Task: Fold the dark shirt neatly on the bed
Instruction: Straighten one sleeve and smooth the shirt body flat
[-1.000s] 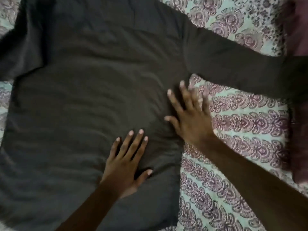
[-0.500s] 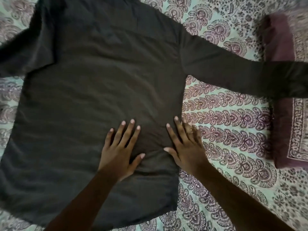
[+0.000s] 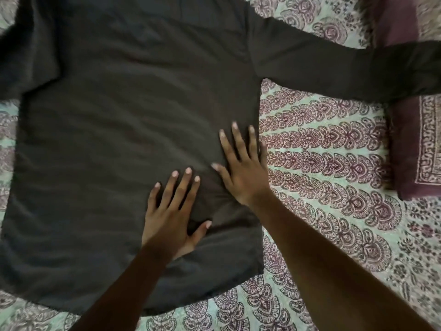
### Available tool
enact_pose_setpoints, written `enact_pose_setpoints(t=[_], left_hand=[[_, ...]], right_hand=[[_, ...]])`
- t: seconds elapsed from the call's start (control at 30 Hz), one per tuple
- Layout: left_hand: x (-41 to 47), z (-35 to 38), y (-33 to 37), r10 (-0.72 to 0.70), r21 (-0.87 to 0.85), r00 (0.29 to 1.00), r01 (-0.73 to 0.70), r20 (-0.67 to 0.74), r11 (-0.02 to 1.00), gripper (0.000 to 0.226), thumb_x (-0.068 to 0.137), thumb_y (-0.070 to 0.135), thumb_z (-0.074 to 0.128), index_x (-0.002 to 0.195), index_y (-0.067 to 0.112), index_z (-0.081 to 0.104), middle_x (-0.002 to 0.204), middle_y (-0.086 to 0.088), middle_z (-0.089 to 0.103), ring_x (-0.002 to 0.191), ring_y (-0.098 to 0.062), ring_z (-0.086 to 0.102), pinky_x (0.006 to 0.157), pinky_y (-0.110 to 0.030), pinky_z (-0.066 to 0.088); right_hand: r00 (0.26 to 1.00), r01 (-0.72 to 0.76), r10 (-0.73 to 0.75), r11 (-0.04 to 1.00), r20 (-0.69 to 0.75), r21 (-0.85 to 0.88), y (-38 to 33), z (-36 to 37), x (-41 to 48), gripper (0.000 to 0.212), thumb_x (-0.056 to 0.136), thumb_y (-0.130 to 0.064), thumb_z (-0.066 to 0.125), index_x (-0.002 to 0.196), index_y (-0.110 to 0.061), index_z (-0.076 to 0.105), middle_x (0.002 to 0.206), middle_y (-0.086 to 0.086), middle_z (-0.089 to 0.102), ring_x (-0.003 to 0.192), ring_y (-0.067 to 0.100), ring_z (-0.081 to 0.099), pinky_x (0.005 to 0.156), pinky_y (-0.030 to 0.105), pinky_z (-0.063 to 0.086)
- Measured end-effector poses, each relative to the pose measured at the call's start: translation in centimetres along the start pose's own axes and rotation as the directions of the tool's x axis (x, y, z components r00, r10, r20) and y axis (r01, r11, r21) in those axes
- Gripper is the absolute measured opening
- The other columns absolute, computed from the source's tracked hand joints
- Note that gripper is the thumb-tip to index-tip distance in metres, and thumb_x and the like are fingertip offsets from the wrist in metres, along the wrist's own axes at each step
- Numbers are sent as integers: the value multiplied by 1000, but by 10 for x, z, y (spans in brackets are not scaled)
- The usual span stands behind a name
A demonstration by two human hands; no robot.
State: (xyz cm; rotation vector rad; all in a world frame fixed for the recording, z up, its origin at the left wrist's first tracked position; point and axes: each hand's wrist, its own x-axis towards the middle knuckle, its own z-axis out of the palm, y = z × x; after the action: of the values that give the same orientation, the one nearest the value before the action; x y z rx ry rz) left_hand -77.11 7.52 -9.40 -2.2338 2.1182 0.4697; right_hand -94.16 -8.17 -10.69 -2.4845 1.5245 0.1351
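The bed (image 3: 334,163), one patterned sheet, lies under both hands and runs out on every side of them. On it the dark shirt (image 3: 119,139), the only garment in view, is spread flat. Most of its body lies to the left of and beyond the hands, and its hem is just nearer than the left wrist.

Two sleeves show. One stretches away beyond and to the right of the right hand, its end lying across a maroon pillow (image 3: 410,151), the only one in view, well to that hand's right. The other sleeve lies far beyond and to the left of the left hand and is cut off by the frame.

Both hands are released and grasp nothing. The left hand (image 3: 171,211) presses flat on the lower cloth with its fingers spread. The right hand (image 3: 243,168) presses flat just beside it, at the shirt's side edge.

I judge the task barely begun. The shirt is laid out and being smoothed, but no fold shows. Still to do are both sleeves, the sides and the fold up from the hem.
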Motion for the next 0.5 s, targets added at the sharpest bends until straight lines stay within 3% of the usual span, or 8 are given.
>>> enact_pose_setpoints(t=[0.2,0.3,0.4,0.5], left_hand=[[-20,5,3,68,-6,998,-68,10,998,98,89,76,44,165,22,13,174,-1,3,160,-29,7,124,-59,17],[-58,17,14,93,11,995,-93,30,996,97,90,75,45,165,22,15,174,-1,4,160,-29,8,125,-59,15],[-96,28,24,111,23,993,-112,45,993,96,90,74,44,165,21,15,174,-1,4,160,-29,6,125,-60,14],[-129,38,29,149,20,988,-150,38,989,93,92,71,45,165,21,16,174,1,6,160,-28,6,125,-58,16]], right_hand=[[982,-123,128,991,138,-44,27,7,-144,74,102,-70,12,165,-33,1,174,0,-6,160,31,0,124,62,15],[969,-246,243,968,47,48,7,0,-134,77,102,-70,13,165,-29,1,174,5,-2,160,33,-5,127,61,6],[985,-163,170,976,-38,142,-22,0,-96,76,104,-65,25,166,-26,6,174,3,-6,160,32,-7,127,55,2],[999,-46,47,993,-9,105,-37,17,-93,72,103,-63,29,165,-30,11,174,-1,-3,160,29,-5,125,61,10]])
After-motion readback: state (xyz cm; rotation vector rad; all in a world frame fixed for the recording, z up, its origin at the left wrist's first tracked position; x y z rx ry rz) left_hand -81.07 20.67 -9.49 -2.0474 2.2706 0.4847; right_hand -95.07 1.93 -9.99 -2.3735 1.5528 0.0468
